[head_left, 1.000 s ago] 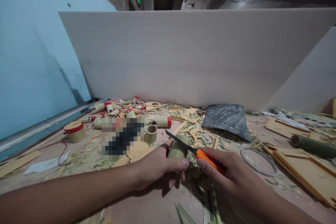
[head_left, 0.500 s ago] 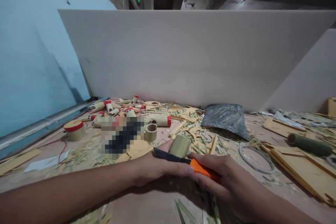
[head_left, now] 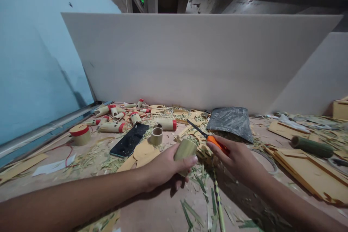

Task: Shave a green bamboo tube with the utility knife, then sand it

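Note:
My left hand (head_left: 165,166) is closed around a short pale-green bamboo tube (head_left: 186,151), which tilts over the tabletop. The thumb lies across the tube's near side. To its right, my right hand (head_left: 232,154) grips the orange handle of a knife (head_left: 216,144). The dark blade points up and to the left, apart from the tube. Just beyond the left hand stands a short bamboo ring (head_left: 157,136), and behind that lies a bamboo tube with a red end (head_left: 167,124).
A black phone (head_left: 129,140) lies left of centre, near several red-capped bamboo tubes. Behind the knife is a dark grey sheet (head_left: 230,123). Wooden frames (head_left: 307,170) and a green bamboo piece (head_left: 312,147) are at right. Shavings litter the table; a white panel (head_left: 190,65) stands behind.
The knife blade has left the tube, moving up and to the right with my right hand. My hands are now apart, and the left one still holds the tube.

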A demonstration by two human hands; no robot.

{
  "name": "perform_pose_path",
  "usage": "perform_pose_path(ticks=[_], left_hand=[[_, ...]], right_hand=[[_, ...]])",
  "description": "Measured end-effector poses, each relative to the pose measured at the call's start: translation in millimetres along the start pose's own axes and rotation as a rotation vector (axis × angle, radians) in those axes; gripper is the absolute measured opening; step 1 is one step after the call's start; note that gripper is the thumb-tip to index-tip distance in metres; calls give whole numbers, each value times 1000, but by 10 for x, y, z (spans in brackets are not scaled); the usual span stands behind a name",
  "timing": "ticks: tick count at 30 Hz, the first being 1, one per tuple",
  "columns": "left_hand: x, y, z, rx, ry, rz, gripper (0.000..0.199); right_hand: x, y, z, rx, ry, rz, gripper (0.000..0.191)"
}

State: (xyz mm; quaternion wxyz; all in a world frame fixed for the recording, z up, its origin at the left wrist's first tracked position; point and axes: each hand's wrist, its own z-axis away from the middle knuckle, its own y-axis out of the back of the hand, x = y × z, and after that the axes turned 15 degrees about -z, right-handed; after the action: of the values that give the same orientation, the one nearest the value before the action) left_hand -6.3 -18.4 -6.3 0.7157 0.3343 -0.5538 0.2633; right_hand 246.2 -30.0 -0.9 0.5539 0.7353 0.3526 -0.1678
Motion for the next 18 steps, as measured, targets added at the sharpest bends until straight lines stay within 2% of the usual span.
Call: perform_pose_path(ticks=[3, 6, 9, 11, 13, 15, 18], left_hand=[[46, 6, 25, 12, -6, 50, 54], [187, 47, 115, 21, -128, -103, 45], [361, 102, 205, 13, -152, -244, 40], [434, 129, 217, 79, -141, -215, 42], [445, 148, 182, 155, -140, -179, 46], [397, 161, 119, 181, -125, -137, 48], [270, 164, 39, 114, -17, -19, 52]], right_hand=[[-77, -27, 31, -27, -7, -43, 47], [-89, -26, 45, -48, -26, -90, 46], [-77, -20, 42, -57, -42, -145, 44], [-84, -25, 38, -56, -58, -193, 45], [-108, -37, 41, -59, -78, -256, 48], [-145, -54, 58, -64, -114, -328, 55], [-208, -77, 99, -110, -294, -687, 60]])
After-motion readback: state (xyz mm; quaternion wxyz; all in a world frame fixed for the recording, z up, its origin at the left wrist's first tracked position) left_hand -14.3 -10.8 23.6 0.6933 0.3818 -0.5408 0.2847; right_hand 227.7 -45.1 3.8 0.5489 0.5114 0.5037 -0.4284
